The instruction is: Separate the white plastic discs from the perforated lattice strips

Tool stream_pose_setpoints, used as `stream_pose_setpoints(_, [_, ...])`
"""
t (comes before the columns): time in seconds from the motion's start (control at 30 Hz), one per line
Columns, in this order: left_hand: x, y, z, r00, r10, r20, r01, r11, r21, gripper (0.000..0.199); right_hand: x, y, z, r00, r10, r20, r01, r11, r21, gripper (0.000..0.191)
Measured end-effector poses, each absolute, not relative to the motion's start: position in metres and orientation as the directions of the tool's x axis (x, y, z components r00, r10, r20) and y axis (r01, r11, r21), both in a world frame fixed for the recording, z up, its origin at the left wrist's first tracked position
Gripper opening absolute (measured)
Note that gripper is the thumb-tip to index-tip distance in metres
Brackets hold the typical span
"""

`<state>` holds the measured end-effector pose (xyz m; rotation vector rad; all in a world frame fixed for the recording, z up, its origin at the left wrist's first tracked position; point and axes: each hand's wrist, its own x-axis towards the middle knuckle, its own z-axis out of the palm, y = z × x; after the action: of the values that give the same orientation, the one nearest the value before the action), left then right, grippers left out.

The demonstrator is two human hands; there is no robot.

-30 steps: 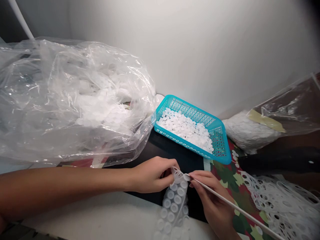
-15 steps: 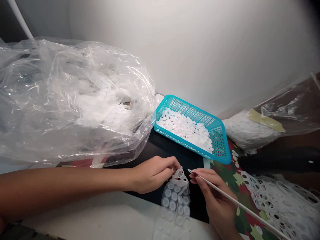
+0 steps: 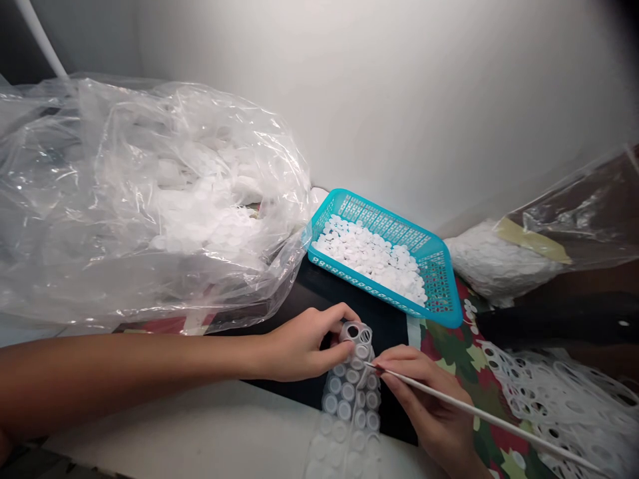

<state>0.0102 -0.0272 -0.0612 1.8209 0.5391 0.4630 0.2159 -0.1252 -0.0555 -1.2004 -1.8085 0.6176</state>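
Note:
Near the bottom centre, a translucent sheet of round discs (image 3: 344,392) lies across a black mat (image 3: 394,399) and a pale board. At its top end, open rings show. My left hand (image 3: 309,342) pinches that end between thumb and forefinger. Just right of the sheet, my right hand (image 3: 429,399) holds a long thin white stick (image 3: 479,412) like a pen, its tip against the sheet's upper discs. Beyond both hands, a blue basket (image 3: 364,283) holds many loose white discs (image 3: 372,256).
A large clear plastic bag (image 3: 150,199) with white pieces fills the left. At the right are another bag of white pieces (image 3: 499,259) and a heap of ringed sheets (image 3: 569,399) on a patterned cloth (image 3: 462,362). A pale wall (image 3: 374,100) stands behind.
My left fingers have spread around the sheet's end, which now lies flatter with its rings uppermost. The stick's tip has moved left and down onto the sheet with my right hand.

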Motion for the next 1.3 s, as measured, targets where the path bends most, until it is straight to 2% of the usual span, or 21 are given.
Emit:
stream_pose_setpoints(0.17, [0.0096,-0.0269,-0.0624,0.823,0.562,0.081,0.102,-0.286,0.953,0.022,0.211,-0.12,-0.0561,-0.106,0.929,0.353,0.56,0.349,-0.751,0.013])
stream_pose_setpoints(0.4, [0.0114,-0.0277,-0.0624,0.806,0.58,0.117,0.066,-0.284,0.957,0.021,0.2107,-0.1208,-0.0596,-0.108,0.948,0.298,0.526,0.309,-0.792,0.014])
stream_pose_setpoints(0.63, [0.0117,-0.0278,-0.0648,0.802,0.584,0.12,0.071,-0.294,0.953,0.021,0.2117,-0.123,-0.0613,-0.152,0.936,0.316,0.586,0.343,-0.734,0.021])
stream_pose_setpoints(1.03, [0.0118,-0.028,-0.0615,0.788,0.604,0.122,0.056,-0.267,0.962,0.029,0.208,-0.1242,-0.058,-0.181,0.919,0.351,0.593,0.387,-0.706,0.022])
stream_pose_setpoints(1.17, [0.0117,-0.0275,-0.0625,0.787,0.603,0.127,0.058,-0.276,0.959,0.021,0.2092,-0.1268,-0.0596,-0.199,0.904,0.378,0.561,0.421,-0.712,0.021])
stream_pose_setpoints(1.3, [0.0109,-0.0267,-0.0634,0.794,0.592,0.137,0.046,-0.283,0.958,0.018,0.2107,-0.1278,-0.0618,-0.204,0.901,0.383,0.53,0.43,-0.731,0.028])
